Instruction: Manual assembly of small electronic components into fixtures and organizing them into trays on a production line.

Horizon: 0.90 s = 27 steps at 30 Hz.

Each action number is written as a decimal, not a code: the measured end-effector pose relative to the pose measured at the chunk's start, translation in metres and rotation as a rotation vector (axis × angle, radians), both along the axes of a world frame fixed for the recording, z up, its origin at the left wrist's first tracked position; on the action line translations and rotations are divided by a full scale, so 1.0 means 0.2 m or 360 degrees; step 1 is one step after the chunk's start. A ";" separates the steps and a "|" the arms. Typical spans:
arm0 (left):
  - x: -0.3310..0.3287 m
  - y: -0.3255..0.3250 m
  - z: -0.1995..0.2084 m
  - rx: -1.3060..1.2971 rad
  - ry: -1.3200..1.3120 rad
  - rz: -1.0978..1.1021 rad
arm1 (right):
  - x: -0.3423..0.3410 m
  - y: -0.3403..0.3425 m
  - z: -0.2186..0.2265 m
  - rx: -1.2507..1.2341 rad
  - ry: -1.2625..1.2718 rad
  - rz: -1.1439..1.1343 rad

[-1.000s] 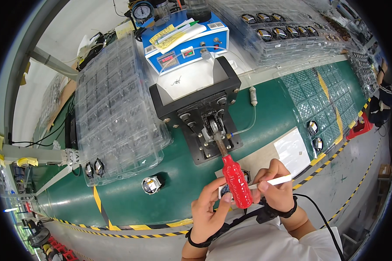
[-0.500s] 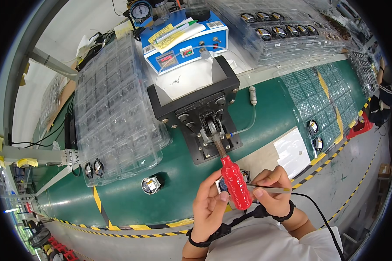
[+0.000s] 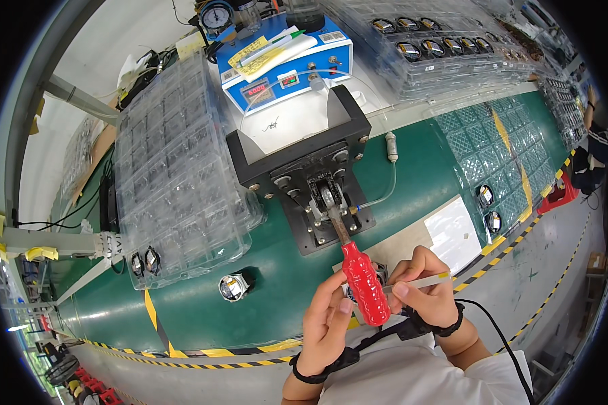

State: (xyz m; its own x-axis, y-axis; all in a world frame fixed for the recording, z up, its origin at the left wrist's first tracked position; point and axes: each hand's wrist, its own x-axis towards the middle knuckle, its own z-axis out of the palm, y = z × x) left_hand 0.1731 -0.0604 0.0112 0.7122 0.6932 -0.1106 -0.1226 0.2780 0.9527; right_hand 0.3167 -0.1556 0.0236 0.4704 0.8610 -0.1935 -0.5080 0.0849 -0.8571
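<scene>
My left hand (image 3: 325,317) is closed, thumb against fingers, on a small round part, perhaps a watch case (image 3: 350,292), mostly hidden behind the red handle of a lever. My right hand (image 3: 425,293) pinches a thin, flat strip-like tool (image 3: 422,282) with a yellowish end; its other end runs behind the handle beside the round part. The red handle (image 3: 365,287) belongs to a black press (image 3: 300,162) and points down between my hands. On the green bench to the left lies a round watch-like case (image 3: 234,287) with a silver rim.
Stacked clear plastic trays (image 3: 175,169) stand at the left, two small dark round parts (image 3: 153,259) at their near corner. A blue control box (image 3: 287,67) is behind the press. More filled trays (image 3: 446,54) lie far right. A white sheet (image 3: 452,233) lies near the striped bench edge.
The strip tool in my right hand has swung so its yellowish end points higher and away from me. My right hand has turned slightly; my left hand has barely moved.
</scene>
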 end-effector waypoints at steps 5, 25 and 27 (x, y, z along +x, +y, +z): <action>0.01 0.00 0.04 -0.0059 -0.0037 -0.0044 | 0.06 0.02 0.03 -0.0099 -0.0023 0.0080; 0.01 -0.01 0.01 0.0005 0.0026 -0.0009 | 0.05 0.04 0.09 -0.0090 -0.0265 0.0024; 0.01 -0.01 0.01 0.0009 0.0014 -0.0014 | 0.05 0.04 0.09 -0.0081 -0.0292 0.0023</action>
